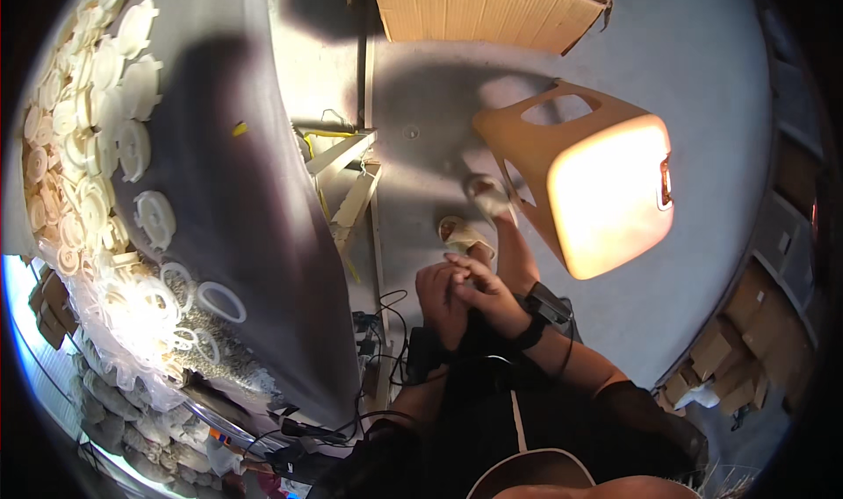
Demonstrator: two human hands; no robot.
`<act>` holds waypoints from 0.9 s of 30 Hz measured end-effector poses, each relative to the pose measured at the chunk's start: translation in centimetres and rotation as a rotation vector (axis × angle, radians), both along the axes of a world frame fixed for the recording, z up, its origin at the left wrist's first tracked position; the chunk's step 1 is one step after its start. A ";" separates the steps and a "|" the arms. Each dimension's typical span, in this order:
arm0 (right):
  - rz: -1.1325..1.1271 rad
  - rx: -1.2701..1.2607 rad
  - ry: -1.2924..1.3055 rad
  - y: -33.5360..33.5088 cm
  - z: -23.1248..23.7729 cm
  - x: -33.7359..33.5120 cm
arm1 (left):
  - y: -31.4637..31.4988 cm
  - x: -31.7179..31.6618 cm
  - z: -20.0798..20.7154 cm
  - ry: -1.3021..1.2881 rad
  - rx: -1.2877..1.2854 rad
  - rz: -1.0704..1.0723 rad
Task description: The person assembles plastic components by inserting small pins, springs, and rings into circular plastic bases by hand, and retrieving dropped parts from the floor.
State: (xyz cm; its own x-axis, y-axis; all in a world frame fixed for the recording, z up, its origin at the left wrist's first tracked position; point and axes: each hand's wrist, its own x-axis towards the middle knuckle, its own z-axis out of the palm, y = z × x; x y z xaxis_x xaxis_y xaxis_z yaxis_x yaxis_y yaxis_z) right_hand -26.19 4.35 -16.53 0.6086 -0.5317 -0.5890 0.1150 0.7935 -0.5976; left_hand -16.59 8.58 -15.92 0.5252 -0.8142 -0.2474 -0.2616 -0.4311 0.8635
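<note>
Right hand [490, 295] laid across left hand [437, 295], fingers meeting; both released, loosely bent, no object visible; inner palms hidden. Black left wrist unit [425, 355] and black right wrist unit [550, 304] strapped on, near each other. Judged good practice: fingers relaxed, units clear of contact, thin cable [407, 350] free of pale angular frame [354, 207]. Leftward: dark smooth cover [299, 323]; flat white ring [221, 301]; cream notched discs [154, 220], heaped. Rightward: tan stool [606, 200], rounded corners, oval cut-outs. Beyond: corrugated cardboard box [483, 11].

L hand [439, 295] touching R hand [493, 299], orange stool [608, 196] to R, wht parts [95, 143] on tbl [255, 227] to L.
</note>
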 end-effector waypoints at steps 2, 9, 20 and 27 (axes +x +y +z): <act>-0.090 0.141 0.057 -1.0 -1.2 -1.7 | -0.6 -1.3 -3.1 0.010 -0.060 0.015; -0.260 0.183 0.298 -1.6 -10.4 -5.9 | -3.7 1.2 -29.7 0.902 0.106 0.727; 0.171 0.263 0.373 0.0 -18.3 -3.9 | -8.1 9.6 -51.4 -0.331 0.352 0.230; 0.162 0.412 0.297 -0.1 -17.7 -4.1 | -8.1 9.7 -51.6 -0.497 0.430 -0.118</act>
